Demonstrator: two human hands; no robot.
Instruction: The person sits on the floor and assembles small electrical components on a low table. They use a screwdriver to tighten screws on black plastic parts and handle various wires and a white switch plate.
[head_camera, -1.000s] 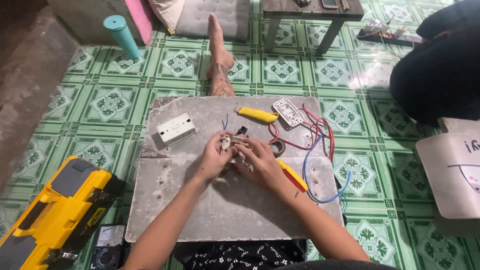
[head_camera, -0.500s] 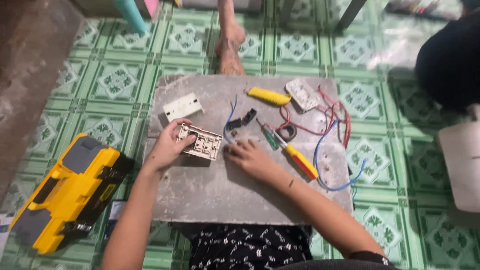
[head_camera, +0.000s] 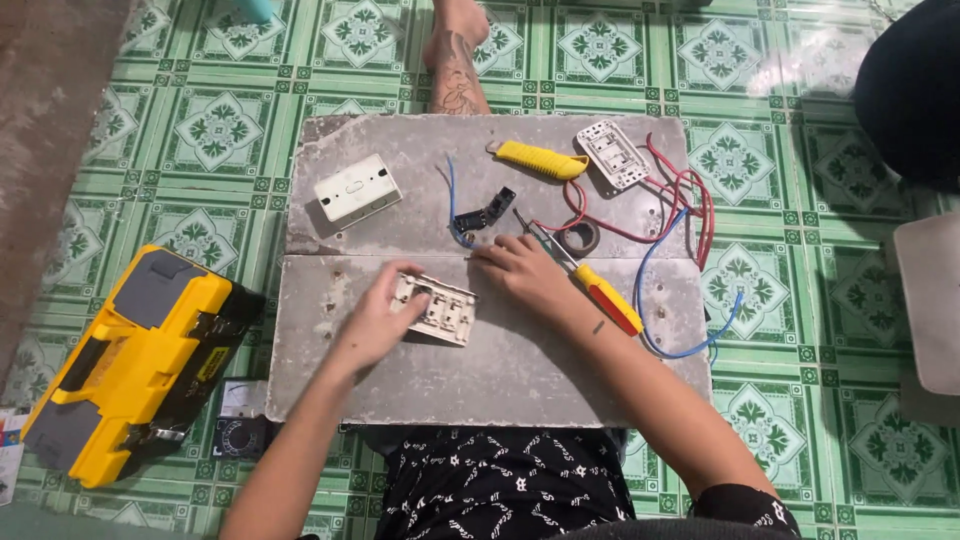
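- Left hand (head_camera: 375, 322) grasps the switch module (head_camera: 437, 308), centre of the worktop (head_camera: 500, 370).
- Right hand (head_camera: 527, 277) lies released, fingertips down beside it.
- Advice: steady the module flat; screwdriver (head_camera: 585, 280) is nearby.

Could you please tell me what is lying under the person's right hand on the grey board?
The right hand rests on the grey board, beside a screwdriver. Anything small beneath the palm is covered.
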